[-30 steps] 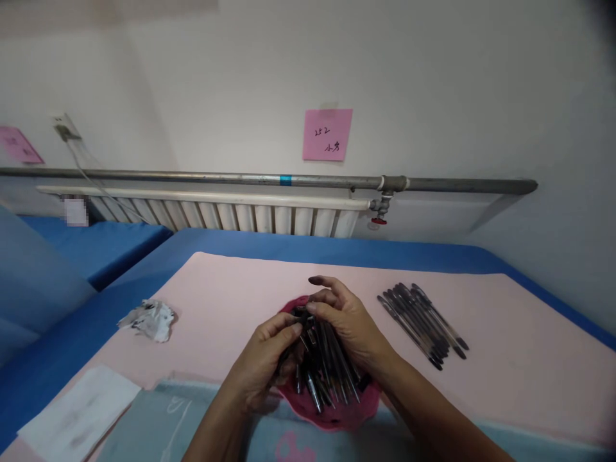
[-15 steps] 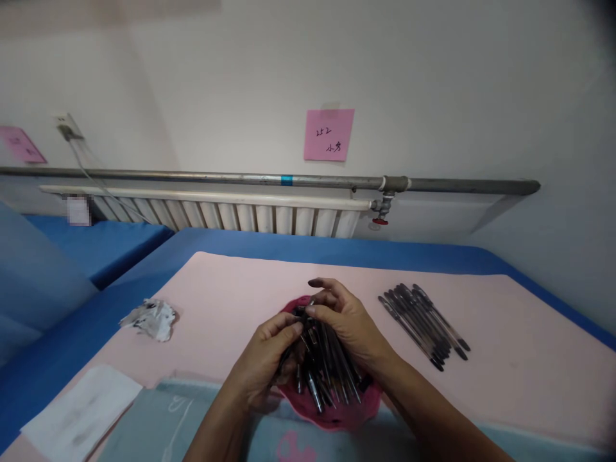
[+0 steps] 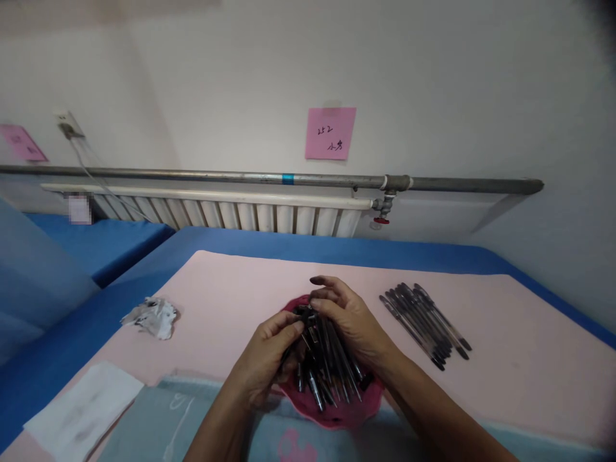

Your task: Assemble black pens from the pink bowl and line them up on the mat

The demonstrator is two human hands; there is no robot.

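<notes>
A pink-red basket (image 3: 332,417) with a wavy rim holds a heap of dark pen parts (image 3: 332,359), slender tubes and metal-tipped pieces. Over its left side my left hand (image 3: 267,353) is closed, thumb and forefinger pinching the dark end of a pen (image 3: 304,317). My right hand (image 3: 353,321) bends over the far side, thumb and fingertips drawn together around something small beside that end; its forefinger sticks out. Both hands have dark smudges on the fingertips. What the right fingers grip is largely hidden.
To the right, a row of black-capped clear pens (image 3: 423,324) lies on the pink sheet (image 3: 520,340). Crumpled stained tissue (image 3: 156,317) and a folded white tissue (image 3: 84,407) lie left. A grey-blue cloth (image 3: 149,417) runs along the front. Behind stand a radiator (image 3: 264,217) and pipe (image 3: 216,175).
The right thumb and fingers have moved slightly right and up from the left fingertips. The left hand keeps its pinch, and the basket stays in place.
</notes>
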